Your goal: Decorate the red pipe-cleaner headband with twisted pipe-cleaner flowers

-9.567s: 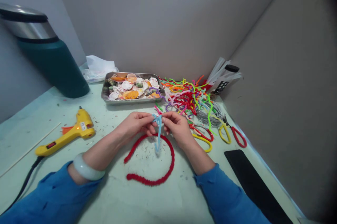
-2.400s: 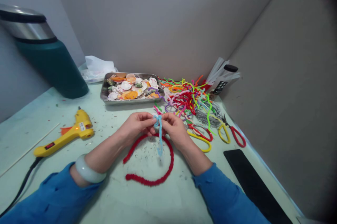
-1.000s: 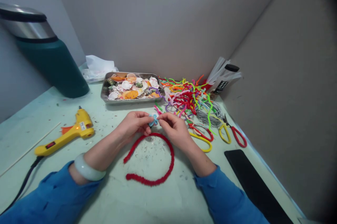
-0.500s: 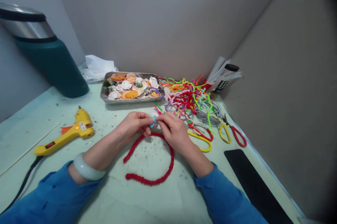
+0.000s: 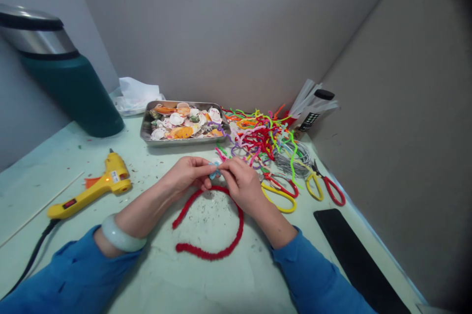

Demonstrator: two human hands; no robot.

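Observation:
Between the fingertips of both hands is a small light-blue pipe cleaner piece (image 5: 214, 171), bent into loops. My left hand (image 5: 188, 174) pinches it from the left, thumb and forefinger closed. From the other side my right hand (image 5: 243, 181) grips its right end, fingers curled together. Part of the blue piece is hidden behind the fingers. Below the hands a red fuzzy headband (image 5: 210, 255) lies on the table, its open ends to the left. The right hand covers a bit of its upper right curve.
A yellow glue gun (image 5: 99, 188) and a thin stick (image 5: 40, 212) lie left, near a green bottle (image 5: 81, 88). Behind the hands stands a metal tray (image 5: 184, 142) of shells. Rightward are tangled pipe cleaners (image 5: 258, 132), wire (image 5: 295, 161), scissors (image 5: 334, 191) and a black strip (image 5: 354, 255).
Both hands hold nearly the same pose around the blue pipe cleaner piece, with only a slight shift of the fingers. Nothing else has visibly moved.

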